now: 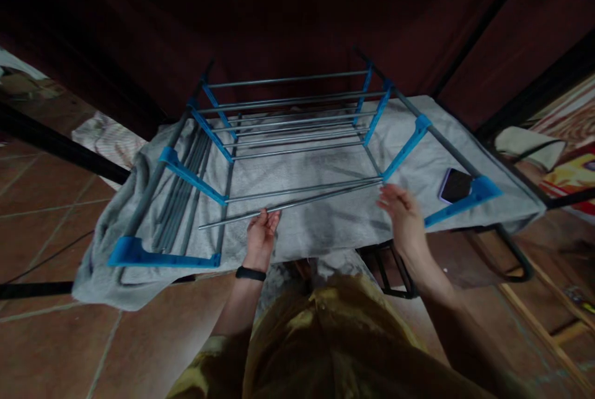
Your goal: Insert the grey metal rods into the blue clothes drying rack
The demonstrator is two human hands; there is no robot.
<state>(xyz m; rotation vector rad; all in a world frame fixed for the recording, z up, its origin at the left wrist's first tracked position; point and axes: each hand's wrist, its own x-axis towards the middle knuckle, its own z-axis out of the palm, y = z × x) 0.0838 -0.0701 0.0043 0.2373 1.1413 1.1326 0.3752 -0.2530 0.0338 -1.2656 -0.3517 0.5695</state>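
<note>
My left hand point(263, 233), with a dark band at its wrist, is closed on a thin metal rod point(320, 196) near its left part. The rod slants across the front of a rack of grey tubes and blue plastic brackets; its left end sticks out free past my fingers. Its right end lies close to the tip of a blue bracket point(405, 150). Just below that end is my right hand point(403, 216), fingers loosely bent and apart, slightly blurred, gripping nothing I can see. Several rods point(297, 100) span the rack's far brackets.
A grey cloth point(297, 235) covers the surface under the rack. Several loose rods point(179, 201) lie together inside the rack's left side. A phone point(455, 186) rests by the right front bracket point(465, 201). A dark red curtain-like sheet point(288, 15) hangs behind.
</note>
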